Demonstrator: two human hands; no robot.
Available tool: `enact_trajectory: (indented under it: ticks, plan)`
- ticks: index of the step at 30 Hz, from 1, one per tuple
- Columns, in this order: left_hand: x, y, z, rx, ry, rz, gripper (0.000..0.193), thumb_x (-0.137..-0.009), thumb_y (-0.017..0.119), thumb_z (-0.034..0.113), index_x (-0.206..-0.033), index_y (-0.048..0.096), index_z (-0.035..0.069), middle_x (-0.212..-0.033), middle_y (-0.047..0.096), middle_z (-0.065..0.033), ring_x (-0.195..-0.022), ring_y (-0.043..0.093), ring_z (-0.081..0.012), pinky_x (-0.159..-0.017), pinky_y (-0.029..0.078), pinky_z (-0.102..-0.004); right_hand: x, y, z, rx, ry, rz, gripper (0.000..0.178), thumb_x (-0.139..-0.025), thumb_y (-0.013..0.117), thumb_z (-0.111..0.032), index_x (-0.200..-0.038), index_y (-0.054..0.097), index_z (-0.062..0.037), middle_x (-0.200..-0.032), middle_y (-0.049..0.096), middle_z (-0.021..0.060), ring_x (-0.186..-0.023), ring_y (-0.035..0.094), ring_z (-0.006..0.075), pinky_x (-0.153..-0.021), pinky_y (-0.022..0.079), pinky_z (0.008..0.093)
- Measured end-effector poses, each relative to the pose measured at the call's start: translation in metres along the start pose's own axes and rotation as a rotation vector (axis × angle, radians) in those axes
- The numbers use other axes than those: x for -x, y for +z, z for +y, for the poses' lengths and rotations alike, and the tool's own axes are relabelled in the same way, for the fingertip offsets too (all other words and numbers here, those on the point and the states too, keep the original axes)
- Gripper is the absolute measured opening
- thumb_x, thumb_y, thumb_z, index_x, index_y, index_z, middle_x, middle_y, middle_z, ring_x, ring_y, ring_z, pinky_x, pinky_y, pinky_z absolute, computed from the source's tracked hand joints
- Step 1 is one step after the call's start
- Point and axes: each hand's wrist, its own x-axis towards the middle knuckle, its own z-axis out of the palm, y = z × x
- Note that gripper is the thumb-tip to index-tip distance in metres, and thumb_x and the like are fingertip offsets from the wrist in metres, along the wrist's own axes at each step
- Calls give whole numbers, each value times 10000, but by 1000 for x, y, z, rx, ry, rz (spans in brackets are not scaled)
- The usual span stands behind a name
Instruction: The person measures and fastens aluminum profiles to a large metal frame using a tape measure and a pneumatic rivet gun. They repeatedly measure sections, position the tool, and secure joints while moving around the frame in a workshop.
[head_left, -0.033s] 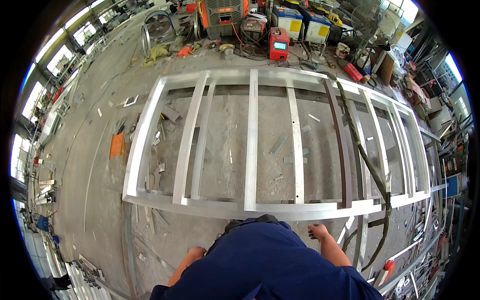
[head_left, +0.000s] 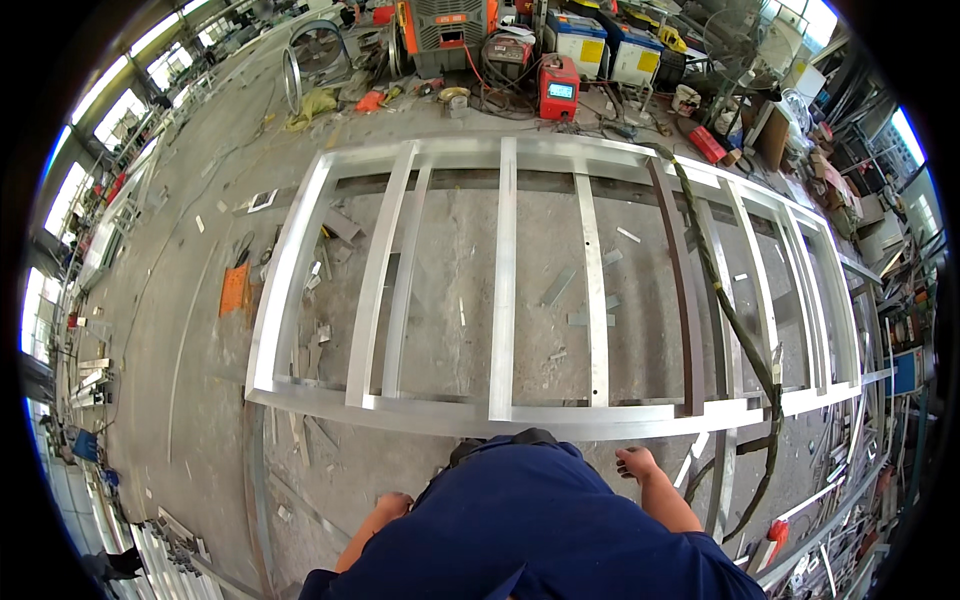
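Note:
A large silver metal frame [head_left: 440, 410] with several crossbars lies in front of me, and its near rail is close to my waist. Neither hand touches it. By my right side hangs my right hand [head_left: 636, 463], just short of the near rail, its fingers curled in and nothing visible in them. On the other side, my left hand [head_left: 395, 503] hangs low beside my dark blue shirt; its fingers are too hidden to make out. One crossbar is a dark brown bar [head_left: 678, 290]. A dark wrapped cable [head_left: 735, 325] drapes over the frame's right part and loops down beyond my right hand.
Under the frame are metal supports [head_left: 722, 480] and scattered offcuts [head_left: 560, 287]. A red machine with a lit screen [head_left: 558, 88] stands beyond the far rail, near an orange machine [head_left: 445, 35]. An orange piece [head_left: 234, 290] lies left of the frame. Metal lengths clutter the right side.

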Motion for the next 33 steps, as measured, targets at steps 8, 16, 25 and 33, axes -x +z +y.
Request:
enact_trajectory:
  ticks: [8,16,25,33]
  plan:
    - [3,5,-1,45,-1,-3,271,-796,586,210,-1000,763,192,-994,716,-126,-996,666,-342,-856,540,-439,1,3,-4,10,7,18,362,-886,691,-259,-1104,644,27,-856,665,108,-670,643,212,-584,532,351]
    - [6,-1,-3,9,42,-39,283,-809,565,207,-1013,761,182,-1005,714,-139,-996,664,-356,-868,539,-430,4,7,-3,23,-5,-3,341,-910,665,-268,-1087,646,22,-867,671,106,-677,649,217,-601,543,357]
    - [1,-24,21,62,-4,-45,277,-812,562,209,-1000,747,127,-1058,701,-161,-1035,649,-355,-881,530,-439,3,0,13,6,26,40,325,-905,672,-285,-1048,658,6,-843,664,95,-672,645,212,-598,541,345]
    - [-30,34,-30,52,62,-18,323,-856,532,304,-963,718,62,-1053,686,-202,-1042,627,-397,-924,492,-475,7,1,1,28,17,58,324,-904,681,-271,-1059,669,14,-844,667,95,-669,643,202,-593,533,338]
